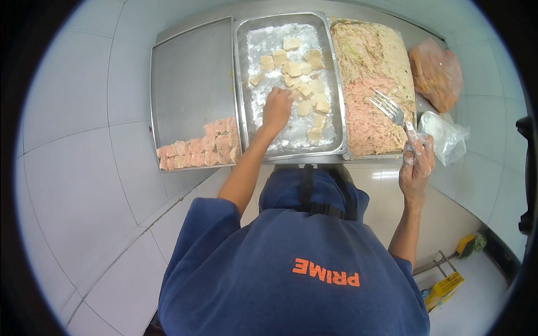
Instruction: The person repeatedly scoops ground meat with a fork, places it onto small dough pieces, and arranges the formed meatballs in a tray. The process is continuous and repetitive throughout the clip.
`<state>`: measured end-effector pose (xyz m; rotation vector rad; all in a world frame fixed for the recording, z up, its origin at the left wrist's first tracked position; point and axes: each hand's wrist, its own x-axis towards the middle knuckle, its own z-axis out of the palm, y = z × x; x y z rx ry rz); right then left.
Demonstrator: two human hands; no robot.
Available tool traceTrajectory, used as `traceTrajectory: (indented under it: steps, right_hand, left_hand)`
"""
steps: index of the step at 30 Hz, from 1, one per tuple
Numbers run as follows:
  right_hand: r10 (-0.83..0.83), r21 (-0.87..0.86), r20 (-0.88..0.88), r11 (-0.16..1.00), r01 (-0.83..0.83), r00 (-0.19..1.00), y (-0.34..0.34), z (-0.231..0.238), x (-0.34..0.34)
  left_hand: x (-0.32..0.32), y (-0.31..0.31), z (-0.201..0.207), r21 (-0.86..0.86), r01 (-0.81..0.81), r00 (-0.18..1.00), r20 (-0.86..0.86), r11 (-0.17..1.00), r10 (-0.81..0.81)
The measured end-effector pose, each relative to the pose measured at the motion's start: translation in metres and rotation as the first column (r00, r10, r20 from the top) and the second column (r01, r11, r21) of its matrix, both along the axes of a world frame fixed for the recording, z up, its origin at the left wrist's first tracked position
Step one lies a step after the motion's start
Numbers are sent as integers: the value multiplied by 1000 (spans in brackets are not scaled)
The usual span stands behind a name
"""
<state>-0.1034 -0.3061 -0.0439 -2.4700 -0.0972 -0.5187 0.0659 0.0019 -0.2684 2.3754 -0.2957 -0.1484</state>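
Observation:
My left hand (277,113) reaches into the middle metal tray (242,106), its fingers drawn together against several pale yellow, tofu-like pieces (293,69). What lies between those fingertips is hidden. White powder (263,42) covers much of that tray's bottom. My right hand (418,162), dusted with white on the fingers, grips a metal fork (395,115). The fork's tines point up and left over a large mass of pink and beige minced filling (370,73). At the left, a metal tray (190,67) holds rows of pieces topped with pink filling (204,150) along its near edge.
Right of the filling lie a clear bag with orange-brown contents (436,75) and a white plastic bag (443,136). A tiled wall (73,112) runs along the left. On the floor at the lower right stands a yellow object with metal bars (444,290).

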Motion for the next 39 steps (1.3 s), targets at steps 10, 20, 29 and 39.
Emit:
traceTrajectory:
  steps: [10, 20, 29, 39]
  right_hand:
    - [-304, -146, -56, 945, 293, 951, -52, -18, -27]
    - [-430, -211, -515, 902, 376, 741, -97, -103, -29]
    - [-344, -135, -475, 938, 319, 810, -84, -109, -18]
    - [-203, -22, -522, 974, 224, 829, -61, -65, -25]
  left_hand:
    - [-1, -15, -20, -74, -20, 996, -87, 997, 13]
    - [8, 4, 56, -675, -522, 764, -642, 521, -66]
    - [-3, 3, 115, -743, -496, 740, -633, 449, -229]
    - [-19, -9, 154, -701, -504, 723, -662, 505, -198]
